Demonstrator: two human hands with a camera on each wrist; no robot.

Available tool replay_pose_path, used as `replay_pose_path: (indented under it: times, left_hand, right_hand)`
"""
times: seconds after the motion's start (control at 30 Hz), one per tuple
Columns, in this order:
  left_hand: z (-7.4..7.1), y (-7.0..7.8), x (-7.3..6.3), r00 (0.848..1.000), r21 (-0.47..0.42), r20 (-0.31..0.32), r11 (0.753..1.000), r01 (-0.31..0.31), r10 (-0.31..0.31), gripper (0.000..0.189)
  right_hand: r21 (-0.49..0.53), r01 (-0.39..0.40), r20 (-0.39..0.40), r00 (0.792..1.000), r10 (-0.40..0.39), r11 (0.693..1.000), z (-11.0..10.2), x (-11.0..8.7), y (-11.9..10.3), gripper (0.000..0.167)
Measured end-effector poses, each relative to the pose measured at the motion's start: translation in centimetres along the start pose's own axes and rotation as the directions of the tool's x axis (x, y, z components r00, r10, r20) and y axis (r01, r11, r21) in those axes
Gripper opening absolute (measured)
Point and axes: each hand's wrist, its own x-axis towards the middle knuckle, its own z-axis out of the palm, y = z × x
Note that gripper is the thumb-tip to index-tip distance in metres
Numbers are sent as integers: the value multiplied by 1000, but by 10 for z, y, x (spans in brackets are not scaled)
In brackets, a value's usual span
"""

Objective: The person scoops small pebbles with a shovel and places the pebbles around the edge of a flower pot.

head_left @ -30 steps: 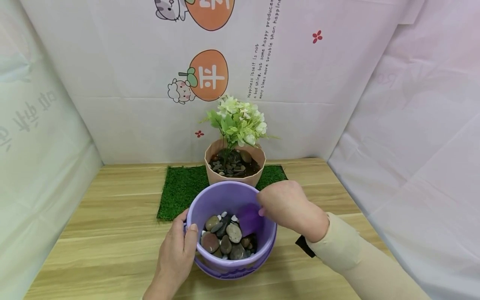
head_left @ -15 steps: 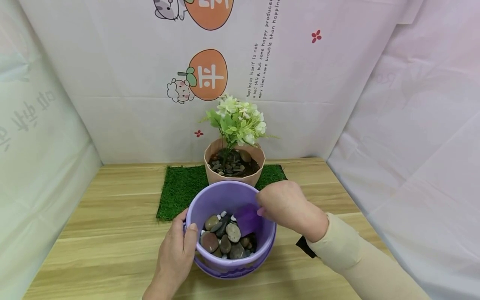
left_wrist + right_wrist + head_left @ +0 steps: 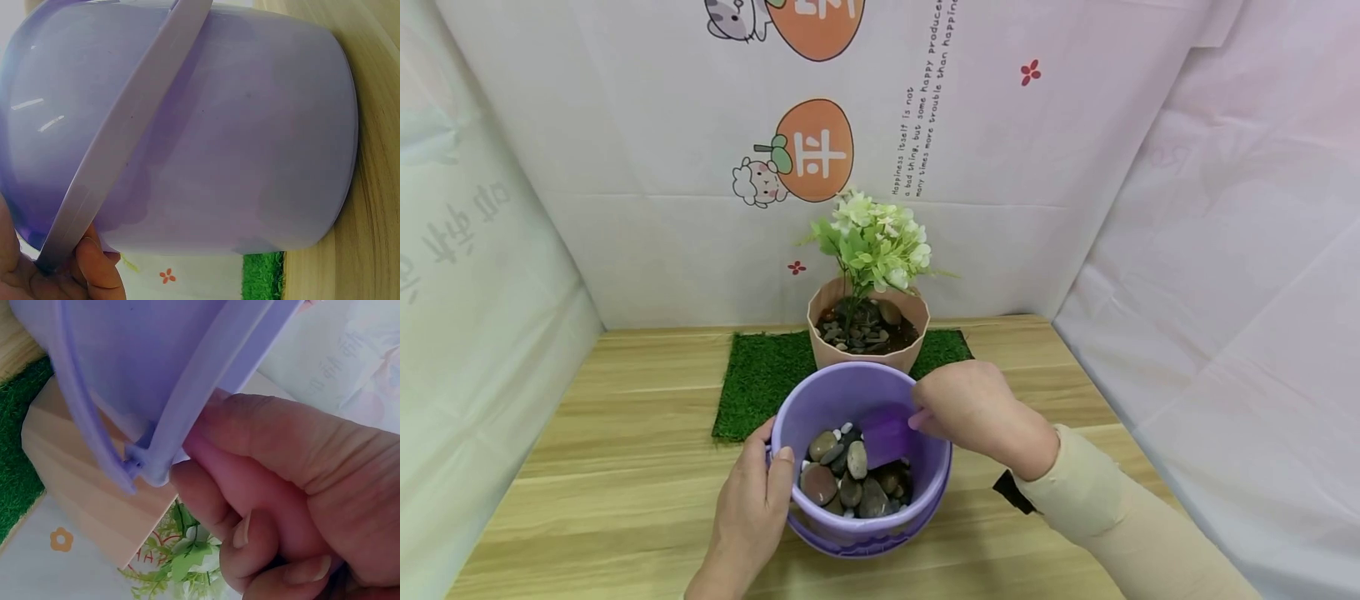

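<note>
Purple translucent plastic scoop blade (image 3: 887, 435) lies inside the round lavender plastic bucket (image 3: 842, 396), leftward of the nearer right hand (image 3: 977, 412); its long axis slants from the pink handle (image 3: 250, 481) down to the smooth mottled stones (image 3: 850, 492), apparently touching one pale speckled oval stone (image 3: 857, 460). Right fingers are wrapped round the handle at the rim, back of the hand upward; the left hand (image 3: 748, 500) grips the opposite rim, thumb on top.
</note>
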Motion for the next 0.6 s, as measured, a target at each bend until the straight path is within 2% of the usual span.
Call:
replay_pose_path:
  times: [0.13,0.33,0.6]
  left_hand:
    - [0,0,0,1000,3,-1,1000,1,-1,45]
    - [-1,0,0,1000,2,0,1000,1,-1,46]
    - [-1,-1,0,1000,-4,2,1000,5,-5,45]
  right_hand:
    - [-18,9,-19,1000,-10,1000,0,1,-2,49]
    - [-101,-6,-25,1000,4,995,2,3,-9,49]
    - [-93,3,35,999,0,996,10,8,-17,49]
